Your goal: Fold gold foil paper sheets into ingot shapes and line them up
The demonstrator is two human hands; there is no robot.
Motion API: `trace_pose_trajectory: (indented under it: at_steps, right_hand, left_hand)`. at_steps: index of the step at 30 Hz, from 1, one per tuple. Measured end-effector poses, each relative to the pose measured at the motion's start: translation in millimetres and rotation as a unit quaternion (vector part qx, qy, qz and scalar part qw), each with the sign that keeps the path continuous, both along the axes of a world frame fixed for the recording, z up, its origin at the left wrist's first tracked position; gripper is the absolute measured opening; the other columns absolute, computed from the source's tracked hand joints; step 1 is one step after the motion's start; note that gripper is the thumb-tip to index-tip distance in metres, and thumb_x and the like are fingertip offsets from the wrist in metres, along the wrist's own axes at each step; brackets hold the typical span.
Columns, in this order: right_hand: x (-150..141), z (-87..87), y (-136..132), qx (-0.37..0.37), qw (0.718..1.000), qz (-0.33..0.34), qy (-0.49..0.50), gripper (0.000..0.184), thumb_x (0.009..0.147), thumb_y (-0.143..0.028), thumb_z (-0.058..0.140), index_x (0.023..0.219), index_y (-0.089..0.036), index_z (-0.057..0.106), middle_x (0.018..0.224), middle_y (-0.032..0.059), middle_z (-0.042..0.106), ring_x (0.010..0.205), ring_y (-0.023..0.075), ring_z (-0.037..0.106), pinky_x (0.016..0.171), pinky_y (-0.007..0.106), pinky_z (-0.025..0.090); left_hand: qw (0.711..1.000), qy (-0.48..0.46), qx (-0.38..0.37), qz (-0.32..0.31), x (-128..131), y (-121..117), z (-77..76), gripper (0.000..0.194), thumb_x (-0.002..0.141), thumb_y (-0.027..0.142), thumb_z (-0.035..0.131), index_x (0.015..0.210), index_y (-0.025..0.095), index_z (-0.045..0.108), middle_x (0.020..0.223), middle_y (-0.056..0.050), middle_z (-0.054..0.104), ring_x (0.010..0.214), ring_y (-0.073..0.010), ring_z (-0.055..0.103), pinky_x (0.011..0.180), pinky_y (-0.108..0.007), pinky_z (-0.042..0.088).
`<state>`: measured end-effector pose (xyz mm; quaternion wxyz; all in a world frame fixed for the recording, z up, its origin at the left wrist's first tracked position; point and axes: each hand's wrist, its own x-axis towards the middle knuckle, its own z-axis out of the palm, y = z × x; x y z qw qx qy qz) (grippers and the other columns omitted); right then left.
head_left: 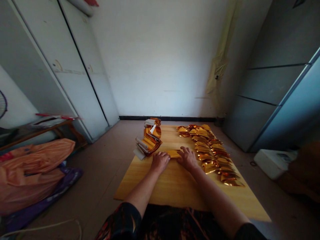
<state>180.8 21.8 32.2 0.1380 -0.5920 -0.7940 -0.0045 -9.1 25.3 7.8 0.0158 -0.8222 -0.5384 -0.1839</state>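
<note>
A narrow folded strip of gold foil paper (174, 153) lies on the wooden board between my two hands. My left hand (160, 161) has its fingers bent and pressed down over the strip's left end. At the other end, my right hand (188, 158) grips the paper with its fingers bent and somewhat apart. Just beyond my left hand stand loose bundles of gold foil sheets (151, 141), with grey-white backs showing. To the right of my right hand, several folded gold foil pieces (202, 146) sit in overlapping rows.
The low wooden board (175, 186) reaches close to my body. White cabinets (75, 66) stand at left, a grey refrigerator (265, 86) at right. Orange plastic bags (37, 170) lie on the left floor; a white box (270, 163) sits at right.
</note>
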Motion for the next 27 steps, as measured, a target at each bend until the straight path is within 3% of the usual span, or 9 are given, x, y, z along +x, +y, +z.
trace_pose_trajectory:
  at_steps: [4, 11, 15, 18, 27]
  right_hand:
    - [1, -5.8, 7, -0.053, 0.996, 0.029, 0.063, 0.025, 0.085, -0.018, 0.049, 0.102, -0.022, 0.067, 0.105, 0.0049, 0.068, 0.101, 0.0176, 0.055, 0.087, 0.026, 0.038]
    - [-1, -9.3, 13, -0.087, 0.987, -0.03, 0.129, 0.025, 0.09, -0.029, 0.044, 0.099, -0.022, 0.067, 0.099, 0.0036, 0.07, 0.09, 0.0156, 0.062, 0.077, 0.022, 0.041]
    - [-9, -9.2, 14, -0.078, 0.987, -0.083, 0.114, 0.027, 0.092, -0.029, 0.042, 0.107, -0.021, 0.064, 0.104, 0.0054, 0.07, 0.093, 0.0166, 0.062, 0.077, 0.023, 0.041]
    - [-15, -9.4, 17, -0.079, 0.987, -0.115, 0.081, 0.027, 0.091, -0.029, 0.042, 0.109, -0.021, 0.062, 0.104, 0.0073, 0.07, 0.094, 0.0186, 0.063, 0.079, 0.025, 0.04]
    - [-19, -0.5, 16, -0.097, 0.989, -0.111, 0.034, 0.027, 0.089, -0.024, 0.043, 0.111, -0.019, 0.059, 0.108, 0.0096, 0.068, 0.096, 0.0208, 0.062, 0.079, 0.028, 0.04]
  left_hand:
    - [1.0, 0.008, -0.008, 0.012, -1, 0, 0.2, 0.024, 0.092, 0.029, 0.044, 0.091, 0.022, 0.066, 0.092, -0.005, 0.069, 0.091, -0.0194, 0.055, 0.081, -0.033, 0.036]
    - [0.997, -0.036, -0.016, 0.059, 1, 11, -0.6, 0.028, 0.093, 0.03, 0.042, 0.08, 0.019, 0.065, 0.083, -0.006, 0.068, 0.085, -0.0178, 0.057, 0.078, -0.029, 0.038]
    - [0.989, -0.103, -0.036, 0.097, 6, 21, -3.7, 0.022, 0.09, 0.03, 0.047, 0.095, 0.02, 0.066, 0.09, -0.005, 0.069, 0.087, -0.0167, 0.059, 0.08, -0.027, 0.04]
    - [0.983, -0.141, -0.054, 0.106, 7, 26, -6.5, 0.027, 0.085, 0.02, 0.052, 0.111, 0.022, 0.062, 0.099, -0.003, 0.069, 0.092, -0.0153, 0.06, 0.084, -0.025, 0.041]
    - [0.979, -0.112, -0.088, 0.145, 13, 27, -0.2, 0.035, 0.083, 0.015, 0.054, 0.117, 0.023, 0.059, 0.099, -0.003, 0.069, 0.095, -0.0159, 0.06, 0.087, -0.027, 0.041]
